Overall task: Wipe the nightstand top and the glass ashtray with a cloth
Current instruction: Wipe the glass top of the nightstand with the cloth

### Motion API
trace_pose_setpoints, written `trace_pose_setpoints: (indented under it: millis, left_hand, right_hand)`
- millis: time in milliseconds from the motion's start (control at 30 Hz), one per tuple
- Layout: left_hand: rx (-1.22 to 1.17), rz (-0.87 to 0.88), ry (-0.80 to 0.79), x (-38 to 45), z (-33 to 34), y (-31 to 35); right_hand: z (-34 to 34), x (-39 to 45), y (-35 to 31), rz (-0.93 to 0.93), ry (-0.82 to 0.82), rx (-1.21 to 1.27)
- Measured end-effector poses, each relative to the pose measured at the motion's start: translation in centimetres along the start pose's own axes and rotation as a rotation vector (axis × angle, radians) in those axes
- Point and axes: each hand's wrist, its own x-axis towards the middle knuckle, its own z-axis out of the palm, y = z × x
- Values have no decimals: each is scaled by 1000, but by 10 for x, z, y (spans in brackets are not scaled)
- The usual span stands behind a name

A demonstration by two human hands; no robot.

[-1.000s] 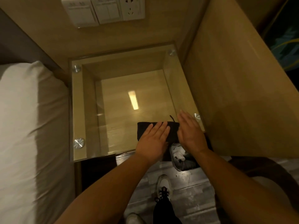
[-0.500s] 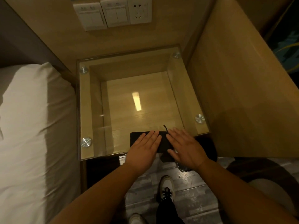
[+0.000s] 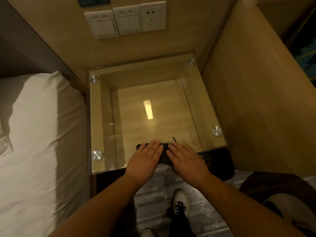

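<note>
Black cloth (image 3: 164, 153) is lying folded at the near edge of the glass worktop (image 3: 102, 117), partly overhanging it. I'm seeing both hands pressing flat on it, fingers stretched out and together, gripping nothing: left hand (image 3: 144, 160) covering its left half, right hand (image 3: 186, 161) its right. A thin loop is sticking out from the cloth's far side. White bed (image 3: 39, 142) is sitting left; wall switches (image 3: 116, 23) are showing above.

Black cloth (image 3: 164, 152); pale wood beneath the clear glass tabletop (image 3: 95, 120); white bedding (image 3: 34, 142), white wall switches (image 3: 127, 20); grey streaked floor (image 3: 153, 202).
</note>
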Motion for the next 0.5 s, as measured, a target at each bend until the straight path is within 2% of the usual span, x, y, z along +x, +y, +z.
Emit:
trace_pose_setpoints:
  millis: [133,433,500]
  left_hand:
    - [-6,0,-2,-2,-10,-9]
    - [27,130,-49,-24,-69,9]
    - [-11,177,-104,-29,-91,24]
  right_hand:
    - [-7,9,3,19,88,83]
    - [-75,-31,-12,206,11,239]
    - [-93,-53,-20,269,32,247]
